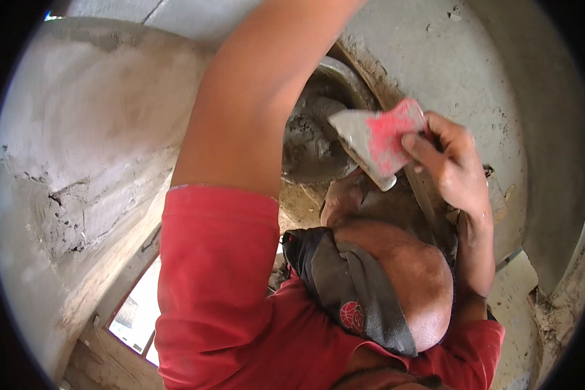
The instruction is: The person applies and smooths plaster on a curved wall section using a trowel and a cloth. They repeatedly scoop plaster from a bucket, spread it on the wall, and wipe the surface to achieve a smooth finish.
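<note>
Held in my right hand (pixel 452 162) is a flat red scraper (pixel 396 130), its blade thickly smeared with grey mortar. Thumb and fingers pinch its upper right end, and the blade's long edge faces down and left. Below and left of the blade sits a round basin (pixel 357 77) holding wet grey mortar (pixel 311 140); the scraper is raised in front of its right side. My left arm (pixel 247 117), in a red sleeve, stretches up across the picture and hides the basin's left part. The left hand lies beyond the top edge.
A narrow wooden board (pixel 378 84) runs along the basin's right side. My bent bare knee (pixel 416 279) and foot (pixel 342 200) are just below the basin. Left stands a plastered wall (pixel 97 123) with a cracked, rough patch; a grey plastered surface (pixel 448 65) curves along the right.
</note>
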A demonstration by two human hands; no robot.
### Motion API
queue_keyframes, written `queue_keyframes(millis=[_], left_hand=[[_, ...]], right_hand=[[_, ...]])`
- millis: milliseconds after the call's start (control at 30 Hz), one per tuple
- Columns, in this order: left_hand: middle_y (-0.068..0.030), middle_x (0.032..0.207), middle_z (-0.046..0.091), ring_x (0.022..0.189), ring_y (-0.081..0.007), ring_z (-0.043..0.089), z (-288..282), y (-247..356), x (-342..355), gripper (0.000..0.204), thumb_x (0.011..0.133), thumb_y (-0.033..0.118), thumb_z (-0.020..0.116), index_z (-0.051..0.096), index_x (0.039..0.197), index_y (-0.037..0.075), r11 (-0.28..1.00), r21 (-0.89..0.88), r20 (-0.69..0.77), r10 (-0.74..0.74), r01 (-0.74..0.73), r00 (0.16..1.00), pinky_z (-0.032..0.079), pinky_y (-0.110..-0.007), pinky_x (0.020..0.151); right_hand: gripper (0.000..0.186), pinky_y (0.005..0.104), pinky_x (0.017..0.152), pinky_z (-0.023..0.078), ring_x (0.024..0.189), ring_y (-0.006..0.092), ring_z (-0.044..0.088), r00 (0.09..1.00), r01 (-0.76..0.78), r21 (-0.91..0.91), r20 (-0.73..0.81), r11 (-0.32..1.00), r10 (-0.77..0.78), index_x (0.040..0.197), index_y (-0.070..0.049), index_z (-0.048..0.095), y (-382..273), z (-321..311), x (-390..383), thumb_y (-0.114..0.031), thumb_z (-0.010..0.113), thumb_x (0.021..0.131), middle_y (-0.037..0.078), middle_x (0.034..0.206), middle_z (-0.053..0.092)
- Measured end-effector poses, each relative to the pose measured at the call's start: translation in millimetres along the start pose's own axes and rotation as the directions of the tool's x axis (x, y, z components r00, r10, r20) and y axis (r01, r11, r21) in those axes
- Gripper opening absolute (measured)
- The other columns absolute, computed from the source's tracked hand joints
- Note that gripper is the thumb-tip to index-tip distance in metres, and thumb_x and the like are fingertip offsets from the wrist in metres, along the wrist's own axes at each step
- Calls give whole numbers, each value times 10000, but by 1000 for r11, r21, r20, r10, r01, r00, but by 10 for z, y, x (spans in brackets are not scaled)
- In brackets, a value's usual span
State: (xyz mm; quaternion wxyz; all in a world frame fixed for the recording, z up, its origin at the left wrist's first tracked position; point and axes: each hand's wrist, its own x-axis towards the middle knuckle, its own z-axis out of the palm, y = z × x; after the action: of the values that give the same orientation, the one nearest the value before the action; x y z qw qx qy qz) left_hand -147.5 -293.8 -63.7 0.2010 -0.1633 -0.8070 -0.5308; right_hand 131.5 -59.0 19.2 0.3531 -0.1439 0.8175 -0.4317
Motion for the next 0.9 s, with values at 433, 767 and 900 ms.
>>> queue_keyframes(millis=[433,767,900], left_hand=[[-203,1139,750,1086,-399,696,-1347,1725,-2388,352,982,165,636,679,1313,53,761,647,42,-100,50,994,545,-533,979],[-173,931,766,845,-359,742,-1576,1886,-2918,417,866,-72,551,746,1213,53,591,605,-116,-597,534,793,576,-418,864],[-196,985,776,896,-358,756,-1597,1783,-2971,519,816,-148,536,751,1240,59,688,544,-110,-508,480,854,575,-408,877]], right_hand=[[116,411,771,572,775,303,745,897,436,-346,86,831,-434,1002,5,737,-439,-616,264,-2,691,896,166,865,759],[115,526,833,569,887,452,710,750,641,-679,457,358,-478,976,-1,745,-1372,258,1308,-67,680,909,217,850,725],[175,490,853,560,924,429,715,665,600,-781,365,175,-652,1062,15,735,-1488,-441,1184,-110,697,946,237,933,733]])
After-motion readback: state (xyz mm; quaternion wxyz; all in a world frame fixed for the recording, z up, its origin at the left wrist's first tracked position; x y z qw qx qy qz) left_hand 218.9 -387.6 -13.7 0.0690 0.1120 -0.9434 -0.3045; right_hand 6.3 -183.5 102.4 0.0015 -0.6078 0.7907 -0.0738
